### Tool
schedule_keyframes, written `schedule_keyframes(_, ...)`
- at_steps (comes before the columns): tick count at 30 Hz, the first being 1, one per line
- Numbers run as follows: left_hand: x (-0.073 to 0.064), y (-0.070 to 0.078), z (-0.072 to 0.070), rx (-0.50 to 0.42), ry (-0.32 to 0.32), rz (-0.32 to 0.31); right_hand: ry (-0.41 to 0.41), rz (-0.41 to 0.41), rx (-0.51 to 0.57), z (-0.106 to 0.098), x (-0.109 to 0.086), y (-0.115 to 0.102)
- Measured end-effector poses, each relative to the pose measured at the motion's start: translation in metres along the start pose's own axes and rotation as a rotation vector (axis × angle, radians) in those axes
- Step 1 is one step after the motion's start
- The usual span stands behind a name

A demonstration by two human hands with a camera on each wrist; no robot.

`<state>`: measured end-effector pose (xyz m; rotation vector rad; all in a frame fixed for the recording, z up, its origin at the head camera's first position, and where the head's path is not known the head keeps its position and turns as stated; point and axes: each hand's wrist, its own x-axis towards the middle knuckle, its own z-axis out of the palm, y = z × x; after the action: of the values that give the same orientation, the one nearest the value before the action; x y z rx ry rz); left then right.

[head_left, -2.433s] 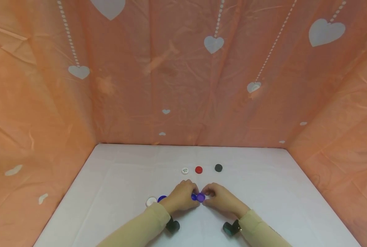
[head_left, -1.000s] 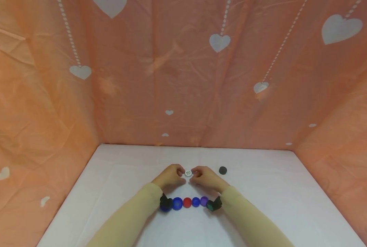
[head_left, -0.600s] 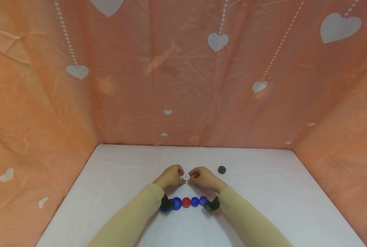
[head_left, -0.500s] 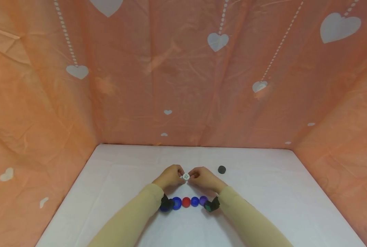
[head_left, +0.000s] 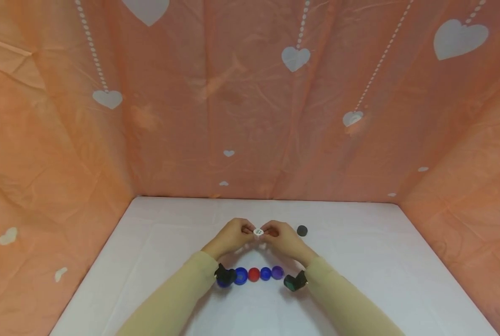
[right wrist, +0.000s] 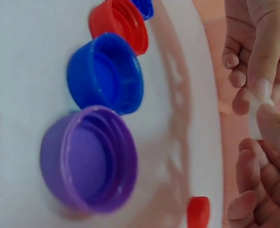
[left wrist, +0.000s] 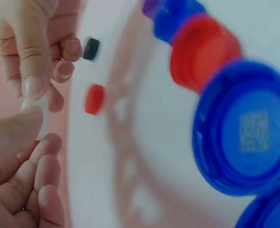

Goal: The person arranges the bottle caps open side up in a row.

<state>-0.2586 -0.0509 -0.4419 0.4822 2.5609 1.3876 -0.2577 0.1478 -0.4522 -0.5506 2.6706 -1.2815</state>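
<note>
A small white bottle cap (head_left: 258,232) with dark print on top is raised off the table between both hands. My left hand (head_left: 233,235) pinches it from the left between thumb and fingers. From the right, my right hand (head_left: 284,239) pinches the same cap, the two thumbs nearly meeting in the left wrist view. Closer to me a row of caps lies hollow side up: a large blue cap (head_left: 240,276), a red cap (head_left: 254,274), a smaller blue cap (head_left: 265,273) and a purple cap (head_left: 277,272). Another blue cap (left wrist: 273,211) is partly hidden by the left wrist camera.
A black cap (head_left: 302,231) lies right of my right hand. Beyond the row, a second red cap (left wrist: 95,99) shows in the wrist views but is hidden in the head view. Orange cloth walls (head_left: 250,116) with hearts surround the white table (head_left: 170,219).
Both hands have left the purple cap in the row and moved away from me to the white cap. They now grip it and have lifted it off the table.
</note>
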Motion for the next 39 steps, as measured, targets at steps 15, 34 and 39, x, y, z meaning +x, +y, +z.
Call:
schedule_keyframes(15, -0.018, 0.012, 0.007, -0.003, -0.012, 0.0, 0.015, -0.072, -0.017, -0.006, -0.026, -0.004)
schedule_keyframes(34, -0.024, 0.01, 0.019, 0.015, 0.054, 0.064, 0.07, -0.016, -0.003, -0.005, -0.033, -0.004)
schedule_keyframes(39, -0.026, 0.011, 0.018, 0.004, 0.051, 0.035, 0.076, -0.011, 0.008, -0.005, -0.034, -0.004)
